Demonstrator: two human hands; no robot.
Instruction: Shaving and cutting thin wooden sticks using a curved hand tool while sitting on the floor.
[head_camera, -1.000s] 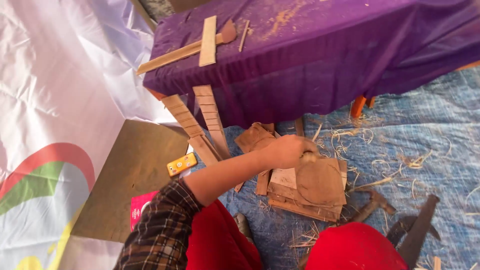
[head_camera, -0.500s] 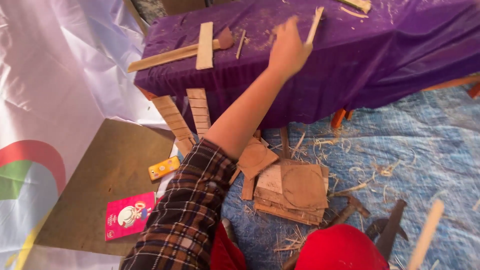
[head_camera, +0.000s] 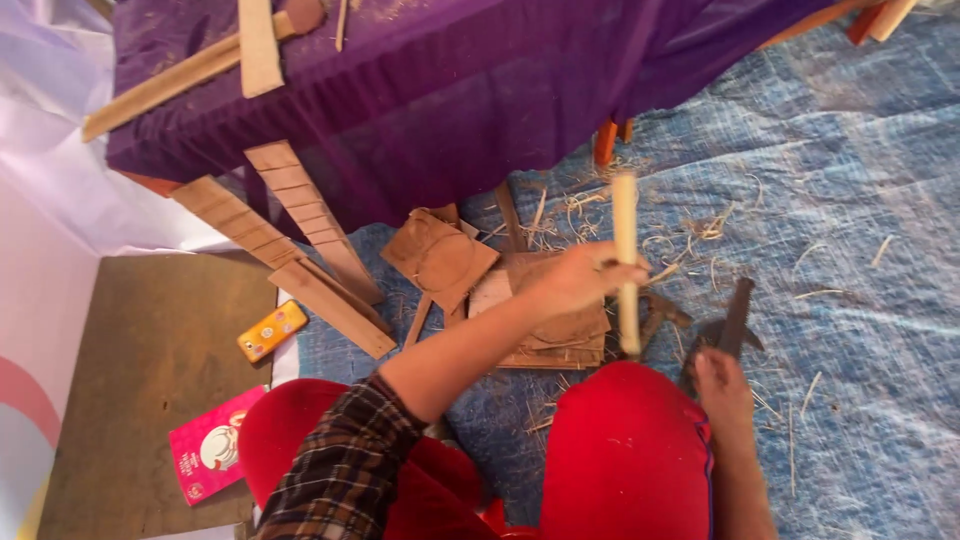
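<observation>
No box or bowl is in view; the things lie loose. The left hand is closed around a pale stick, gripping it below its middle, and the stick stands almost upright above the blue tarp. The left forearm reaches forward from a plaid sleeve with the wrist straight. The right hand is low beside the red knee, its fingers curled on the handle of a dark tool that lies on the tarp. Just beside the left hand there is a stack of brown wood pieces. The tabletop with a purple cloth is behind; its front edge hangs over slats that lean against it. Shavings are scattered on the tarp, and the far right part has open room. A yellow phone lies at the edge of a brown board, with a pink booklet near the board's front edge.
</observation>
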